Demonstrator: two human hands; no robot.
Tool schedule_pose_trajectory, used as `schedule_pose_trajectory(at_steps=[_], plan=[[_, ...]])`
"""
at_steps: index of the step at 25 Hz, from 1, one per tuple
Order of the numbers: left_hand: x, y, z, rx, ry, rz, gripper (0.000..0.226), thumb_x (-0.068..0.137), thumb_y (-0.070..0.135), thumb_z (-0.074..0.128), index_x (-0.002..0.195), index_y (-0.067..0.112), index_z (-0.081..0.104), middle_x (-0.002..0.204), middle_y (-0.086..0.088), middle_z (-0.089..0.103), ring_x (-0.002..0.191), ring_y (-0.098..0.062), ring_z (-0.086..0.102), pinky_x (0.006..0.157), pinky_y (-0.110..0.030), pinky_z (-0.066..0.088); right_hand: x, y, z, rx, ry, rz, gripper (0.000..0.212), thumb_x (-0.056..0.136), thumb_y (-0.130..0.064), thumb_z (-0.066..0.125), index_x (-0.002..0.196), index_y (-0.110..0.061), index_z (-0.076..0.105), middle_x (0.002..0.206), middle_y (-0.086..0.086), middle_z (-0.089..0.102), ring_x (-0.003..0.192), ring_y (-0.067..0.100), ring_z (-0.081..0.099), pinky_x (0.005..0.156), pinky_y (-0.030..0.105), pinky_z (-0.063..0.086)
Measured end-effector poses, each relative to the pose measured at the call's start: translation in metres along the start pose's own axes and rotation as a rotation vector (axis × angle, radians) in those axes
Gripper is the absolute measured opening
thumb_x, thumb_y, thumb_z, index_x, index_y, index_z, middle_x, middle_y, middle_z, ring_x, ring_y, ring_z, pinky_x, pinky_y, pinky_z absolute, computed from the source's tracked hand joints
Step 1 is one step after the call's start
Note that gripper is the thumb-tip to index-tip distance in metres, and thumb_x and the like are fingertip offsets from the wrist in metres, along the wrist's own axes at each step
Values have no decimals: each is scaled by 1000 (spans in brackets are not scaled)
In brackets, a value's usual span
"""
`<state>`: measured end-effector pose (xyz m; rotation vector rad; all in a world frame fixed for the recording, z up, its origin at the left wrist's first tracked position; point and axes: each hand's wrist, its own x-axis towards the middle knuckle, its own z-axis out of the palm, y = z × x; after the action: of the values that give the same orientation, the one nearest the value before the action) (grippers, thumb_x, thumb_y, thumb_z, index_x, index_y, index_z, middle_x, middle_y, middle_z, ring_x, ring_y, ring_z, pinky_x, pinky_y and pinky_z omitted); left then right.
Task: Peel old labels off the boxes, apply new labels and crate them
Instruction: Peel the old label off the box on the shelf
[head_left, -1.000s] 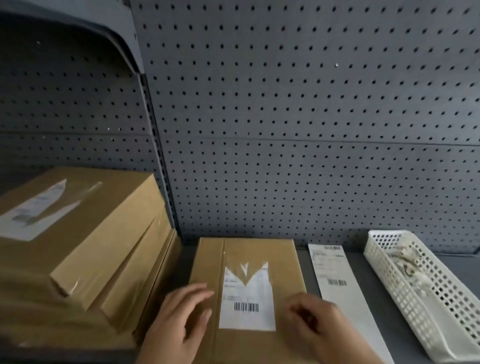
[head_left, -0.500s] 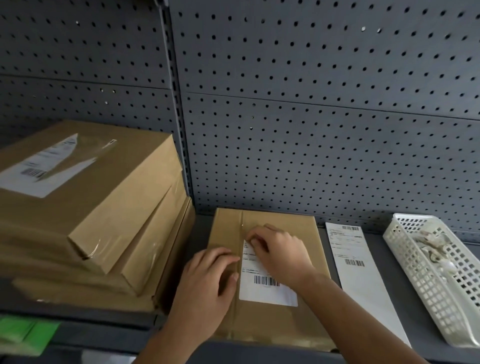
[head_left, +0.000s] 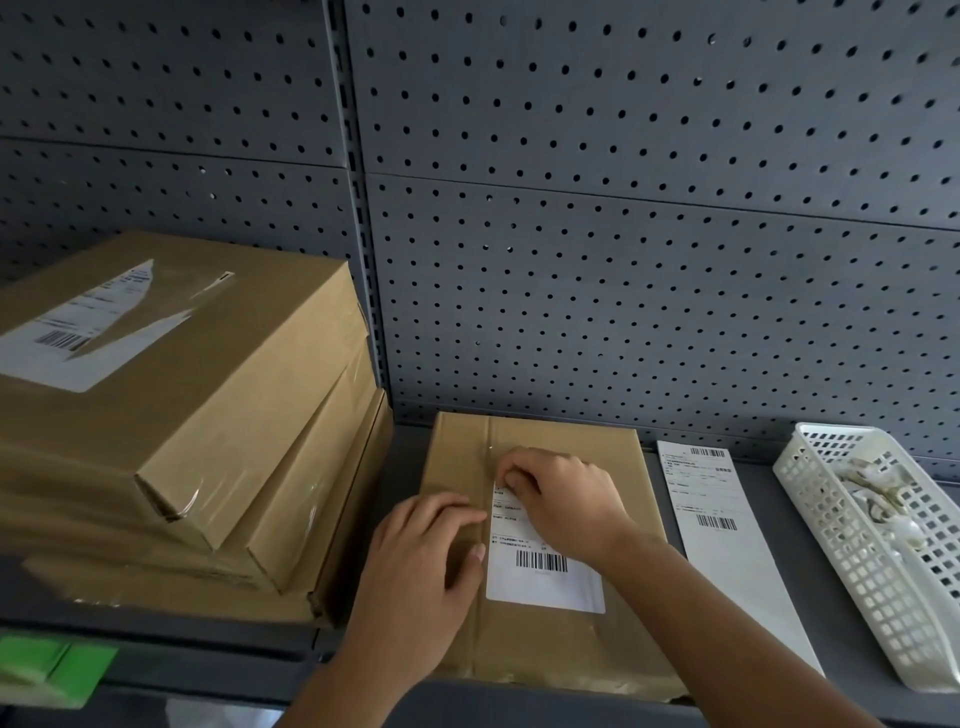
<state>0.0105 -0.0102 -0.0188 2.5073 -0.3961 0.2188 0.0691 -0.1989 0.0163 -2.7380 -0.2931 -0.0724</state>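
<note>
One box (head_left: 566, 441) flat on shelf, old label (head_left: 545, 587) on top, not yet off | right hand (head_left: 566, 499) fingers curled, pinching label's top-left corner | left hand (head_left: 421, 571) fingers straight, together, pressing box | new label (head_left: 727, 561) just right of box | stack (head_left: 208, 415) at left, top one labelled | left: peel, relabel, crate
</note>
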Motion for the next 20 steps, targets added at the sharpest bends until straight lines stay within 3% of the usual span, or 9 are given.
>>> schedule_pose_trajectory(at_steps=[5,9,13,16,20], plan=[[0,0,-1,0,2,4,34,95,50,45,127,44,54,132,33,41,129,9,27,107,-17,23,-4,-2,0,38,38,2,20,101,-35,43,106,-39,62,96,-26,64,82,2,59,69,24,41],[-1,0,-1,-8,5,-2,34,95,49,46,127,43,55,132,32,41,129,8,28,107,-18,23,-3,0,-4,67,1,31,20,96,-27,44,97,-36,61,75,-26,58,67,1,53,66,25,38],[-1,1,-1,-10,5,1,35,95,50,45,128,43,55,132,32,41,130,8,27,110,-20,25,-5,1,-4,85,15,-15,19,97,-31,48,106,-40,62,99,-29,62,81,-1,56,72,24,44],[-1,1,-1,-16,11,6,37,94,52,43,127,42,56,132,31,42,130,7,29,111,-22,28,-6,1,-3,75,46,-52,18,93,-27,50,99,-38,63,90,-26,58,74,1,54,68,25,42],[0,0,-1,-20,20,11,36,94,51,43,125,41,57,131,30,45,129,5,32,110,-24,30,-2,3,-5,56,69,-117,18,93,-31,56,105,-39,66,85,-24,51,73,1,52,69,24,47]])
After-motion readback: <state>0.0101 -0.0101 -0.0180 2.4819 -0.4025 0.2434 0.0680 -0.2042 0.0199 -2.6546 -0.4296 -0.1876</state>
